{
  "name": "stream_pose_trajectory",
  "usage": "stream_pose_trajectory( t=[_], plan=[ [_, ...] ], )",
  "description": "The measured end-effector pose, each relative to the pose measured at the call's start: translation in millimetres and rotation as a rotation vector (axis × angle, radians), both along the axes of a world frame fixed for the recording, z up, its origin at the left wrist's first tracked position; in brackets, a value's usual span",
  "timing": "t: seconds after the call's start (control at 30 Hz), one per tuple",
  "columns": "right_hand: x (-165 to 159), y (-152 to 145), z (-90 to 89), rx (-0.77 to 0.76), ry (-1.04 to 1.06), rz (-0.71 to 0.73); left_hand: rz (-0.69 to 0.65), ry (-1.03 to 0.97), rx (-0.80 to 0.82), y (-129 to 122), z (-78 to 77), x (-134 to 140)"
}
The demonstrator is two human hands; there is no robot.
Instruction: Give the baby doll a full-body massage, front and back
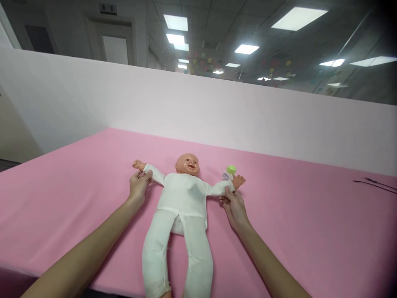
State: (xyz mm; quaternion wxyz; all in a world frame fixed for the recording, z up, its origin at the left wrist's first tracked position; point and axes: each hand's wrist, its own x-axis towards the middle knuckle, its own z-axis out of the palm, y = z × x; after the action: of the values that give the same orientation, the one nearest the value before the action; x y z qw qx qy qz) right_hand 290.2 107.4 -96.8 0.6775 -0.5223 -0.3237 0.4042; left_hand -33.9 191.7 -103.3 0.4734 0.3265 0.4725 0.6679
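Observation:
A baby doll with a white cloth body lies face up on a pink-covered table, its arms spread wide and its legs toward me. My left hand pinches the sleeve of the doll's arm on the left, just below its plastic hand. On the other side, my right hand grips the opposite sleeve near the wrist, thumb on top. Just behind that wrist is a small white bottle with a green cap, partly hidden by the doll's arm.
Two thin dark cords or sticks lie at the table's right edge. A white low wall runs along the back. Beyond it are a door and glass reflecting ceiling lights.

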Motion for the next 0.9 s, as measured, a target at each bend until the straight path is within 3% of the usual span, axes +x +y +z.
stream_pose_trajectory(
  t=[0.2,0.37,0.47,0.57,0.67,0.77,0.9],
  plan=[
    [-14,-6,1.0,0.286,-0.561,0.091,-0.085,0.39,0.381,-18,14.8,12],
    [-17,-15,-4.3,0.472,-1.201,0.291,-0.227,0.871,0.794,-20,-2.1,19],
    [-17,-16,-7.9,0.485,-1.347,0.305,-0.248,0.976,0.922,-18,-8.2,20],
    [-20,-15,-9.9,0.45,-1.177,0.286,-0.252,0.958,0.829,-20,-5.2,19],
    [-24,-12,-8.0,0.331,-0.807,0.227,-0.204,0.807,0.605,-24,0.6,17],
    [-24,-9,-2.2,0.218,-0.487,0.131,-0.126,0.604,0.438,-24,4.2,15],
    [-15,-7,4.9,0.112,-0.247,0.002,0.031,0.429,0.336,-16,7.0,8]
  ],
)
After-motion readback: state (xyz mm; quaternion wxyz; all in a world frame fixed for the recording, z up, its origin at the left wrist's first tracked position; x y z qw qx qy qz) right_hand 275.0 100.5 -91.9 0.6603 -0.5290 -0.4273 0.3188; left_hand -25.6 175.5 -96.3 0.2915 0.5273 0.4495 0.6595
